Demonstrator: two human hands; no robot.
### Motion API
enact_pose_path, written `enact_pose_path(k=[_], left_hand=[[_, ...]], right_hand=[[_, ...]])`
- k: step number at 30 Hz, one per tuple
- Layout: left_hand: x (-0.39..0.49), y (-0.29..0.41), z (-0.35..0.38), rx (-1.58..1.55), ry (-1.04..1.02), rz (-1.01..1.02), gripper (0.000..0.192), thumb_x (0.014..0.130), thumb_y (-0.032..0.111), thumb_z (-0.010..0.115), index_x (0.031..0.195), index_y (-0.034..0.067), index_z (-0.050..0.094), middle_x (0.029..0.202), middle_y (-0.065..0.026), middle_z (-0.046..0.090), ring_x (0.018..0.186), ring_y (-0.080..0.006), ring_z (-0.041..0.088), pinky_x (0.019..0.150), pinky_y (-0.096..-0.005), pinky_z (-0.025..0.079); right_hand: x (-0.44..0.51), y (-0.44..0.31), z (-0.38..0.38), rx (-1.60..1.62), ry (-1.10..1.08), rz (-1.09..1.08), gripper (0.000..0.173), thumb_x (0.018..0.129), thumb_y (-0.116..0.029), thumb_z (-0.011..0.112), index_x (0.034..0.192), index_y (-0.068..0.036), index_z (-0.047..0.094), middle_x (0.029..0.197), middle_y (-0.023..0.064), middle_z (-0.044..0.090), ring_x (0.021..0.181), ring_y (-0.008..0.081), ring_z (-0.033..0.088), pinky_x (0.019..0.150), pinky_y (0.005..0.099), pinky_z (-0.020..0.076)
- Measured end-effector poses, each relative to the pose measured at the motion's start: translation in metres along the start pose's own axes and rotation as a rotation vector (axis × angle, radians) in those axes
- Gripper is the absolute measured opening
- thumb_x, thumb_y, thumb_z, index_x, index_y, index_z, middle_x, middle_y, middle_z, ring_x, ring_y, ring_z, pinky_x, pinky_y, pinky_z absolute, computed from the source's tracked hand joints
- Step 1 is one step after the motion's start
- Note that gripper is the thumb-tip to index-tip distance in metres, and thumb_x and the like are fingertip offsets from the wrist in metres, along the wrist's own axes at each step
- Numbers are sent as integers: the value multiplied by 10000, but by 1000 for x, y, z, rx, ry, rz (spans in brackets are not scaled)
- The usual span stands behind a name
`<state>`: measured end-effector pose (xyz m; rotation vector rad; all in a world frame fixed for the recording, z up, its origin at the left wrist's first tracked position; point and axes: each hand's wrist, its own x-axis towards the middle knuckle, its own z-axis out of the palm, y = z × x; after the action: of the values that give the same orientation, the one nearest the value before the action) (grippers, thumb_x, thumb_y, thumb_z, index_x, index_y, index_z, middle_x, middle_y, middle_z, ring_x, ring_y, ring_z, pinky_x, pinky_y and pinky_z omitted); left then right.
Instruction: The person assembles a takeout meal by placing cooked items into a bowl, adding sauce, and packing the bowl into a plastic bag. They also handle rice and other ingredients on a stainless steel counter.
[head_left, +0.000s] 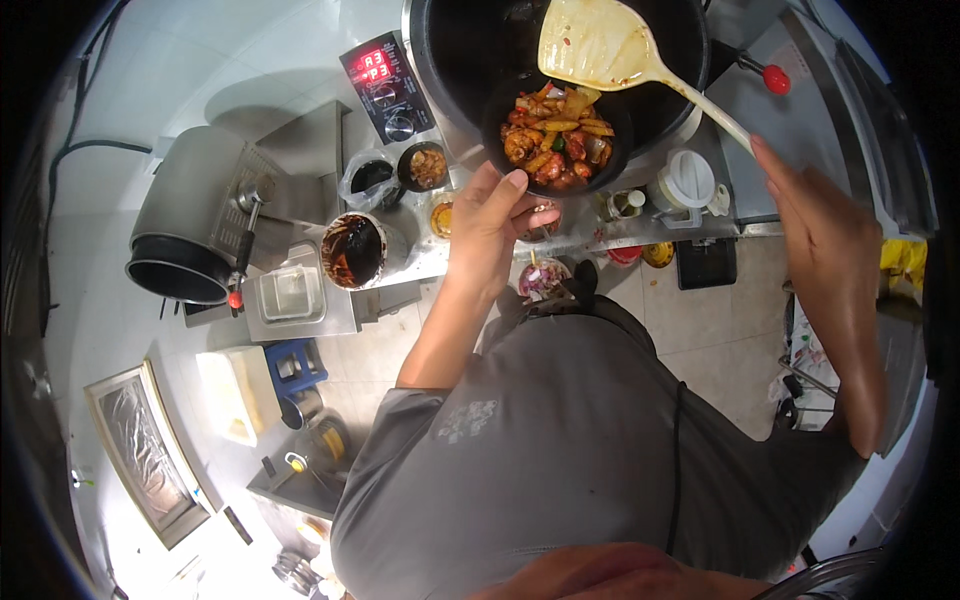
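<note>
My left hand (484, 232) grips the near rim of a black bowl (613, 169), thumb on top and fingers beneath. Glossy cooked food (559, 139) fills the bowl, with browned meat pieces, yellow strips and bits of red and green. A cream-coloured spatula (600, 49) is in my right hand (821, 210), held by its long handle. Its broad blade, smeared with sauce, hangs just beyond the bowl. Behind both opens the dark mouth of a large cooking drum (461, 52); the bowl overlaps its near edge. Whether the bowl rests on that edge cannot be told.
Left of the drum are a lit control panel (386, 90), a small bowl of food (426, 166) and a tub of dark sauce (356, 251). A lidded pitcher (686, 180) stands right. A red-knobbed lever (776, 79) juts out. Another drum cooker (191, 202) sits far left.
</note>
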<state>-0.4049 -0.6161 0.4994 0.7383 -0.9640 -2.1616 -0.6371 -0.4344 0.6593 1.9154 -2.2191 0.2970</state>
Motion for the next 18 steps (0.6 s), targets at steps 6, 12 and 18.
enact_pose_path(k=[6, 12, 18], left_hand=[[-1, -3, -6, 97, 44, -24, 414, 971, 201, 635, 1282, -53, 536, 1175, -174, 674, 922, -248, 709, 795, -367, 610], [-24, -11, -22, 55, 13, -72, 543, 948, 277, 671, 1357, -31, 489, 1273, -162, 641, 1055, -233, 675, 800, -344, 589], [-48, -20, -39, -6, -31, -106, 567, 952, 273, 663, 1392, -23, 464, 1290, -160, 629, 1113, -239, 650, 818, -354, 587]], right_hand=[[1, -16, 0, 215, -252, 99, 337, 968, -47, 595, 1293, -80, 674, 741, 98, 632, 577, 148, 548, 530, 318, 415], [48, 51, 37, 228, -259, 197, 318, 1001, -168, 562, 1279, -60, 673, 803, 150, 673, 690, 199, 599, 701, 347, 478], [154, 69, 119, 29, -515, 226, 202, 911, -110, 572, 1037, 4, 682, 1055, 242, 701, 985, 373, 694, 837, 460, 549]])
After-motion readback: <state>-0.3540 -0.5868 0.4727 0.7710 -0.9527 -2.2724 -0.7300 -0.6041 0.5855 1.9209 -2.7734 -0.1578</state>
